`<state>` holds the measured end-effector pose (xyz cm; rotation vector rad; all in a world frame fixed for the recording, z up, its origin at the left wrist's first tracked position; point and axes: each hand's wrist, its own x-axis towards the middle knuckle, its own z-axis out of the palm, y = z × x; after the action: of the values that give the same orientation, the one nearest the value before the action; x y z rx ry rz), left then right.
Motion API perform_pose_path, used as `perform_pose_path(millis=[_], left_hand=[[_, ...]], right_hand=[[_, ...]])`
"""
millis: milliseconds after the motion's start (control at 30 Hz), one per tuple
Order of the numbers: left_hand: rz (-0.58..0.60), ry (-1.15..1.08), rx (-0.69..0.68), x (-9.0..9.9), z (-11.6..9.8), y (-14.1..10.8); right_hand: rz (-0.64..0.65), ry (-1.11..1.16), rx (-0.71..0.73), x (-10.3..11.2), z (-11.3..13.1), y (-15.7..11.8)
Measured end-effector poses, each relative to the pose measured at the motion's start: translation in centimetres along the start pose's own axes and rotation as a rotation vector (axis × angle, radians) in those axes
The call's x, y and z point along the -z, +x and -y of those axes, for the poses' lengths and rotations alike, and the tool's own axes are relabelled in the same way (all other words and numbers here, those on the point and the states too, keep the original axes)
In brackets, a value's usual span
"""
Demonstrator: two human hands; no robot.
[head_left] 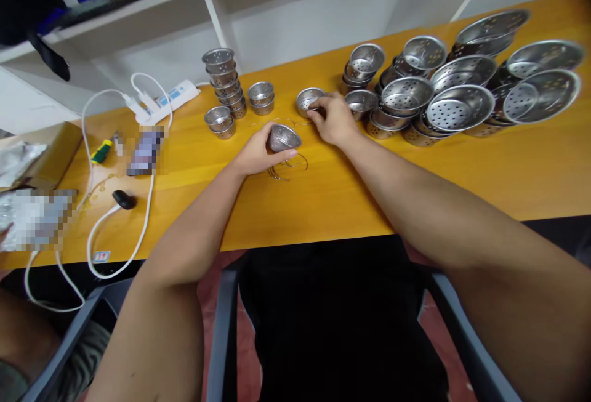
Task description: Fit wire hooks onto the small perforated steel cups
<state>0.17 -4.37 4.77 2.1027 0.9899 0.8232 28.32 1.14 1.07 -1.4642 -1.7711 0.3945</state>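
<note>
A small perforated metal cup [284, 137], tilted, is held between the thumb and fingers of my left hand [259, 151]. Thin curved wires [278, 172] lie on the table just below that cup. Farther right, my right hand [333, 117] has its fingers closed at the rim of another small metal cup [309, 100], which stands upright on the table. A thin wire [302, 123] runs near the right fingertips; whether they grip it is too small to tell. Two nested cups [261, 97] stand behind my left hand.
Stacked perforated cups [224, 82] stand at the back left. Many larger metal bowls [460, 108] fill the right side of the wooden table [295, 217]. At left are a power strip [170, 101], white cables, a phone [146, 151] and a black plug [124, 199]. Another person's leg shows at lower left.
</note>
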Motion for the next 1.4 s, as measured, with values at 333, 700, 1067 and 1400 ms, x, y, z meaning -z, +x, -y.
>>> perform_pose_path(millis=[333, 700, 1067, 1400], left_hand=[[-0.105, -0.254, 0.012, -0.4, 1.1, 0.3], [-0.255, -0.254, 0.154, 0.9, 4.4, 1.3], [-0.275, -0.28, 0.11, 0.1, 3.7, 1.2], [-0.361, -0.196, 0.026, 0.4, 4.7, 1.4]], right_hand=[[0.01, -0.082, 0.033, 1.0, 1.5, -0.8], [0.59, -0.103, 0.398, 5.0, 6.0, -4.2], [0.605, -0.191, 0.399, 3.6, 9.2, -6.1], [0.439, -0.069, 0.367, 4.2, 8.6, -5.8]])
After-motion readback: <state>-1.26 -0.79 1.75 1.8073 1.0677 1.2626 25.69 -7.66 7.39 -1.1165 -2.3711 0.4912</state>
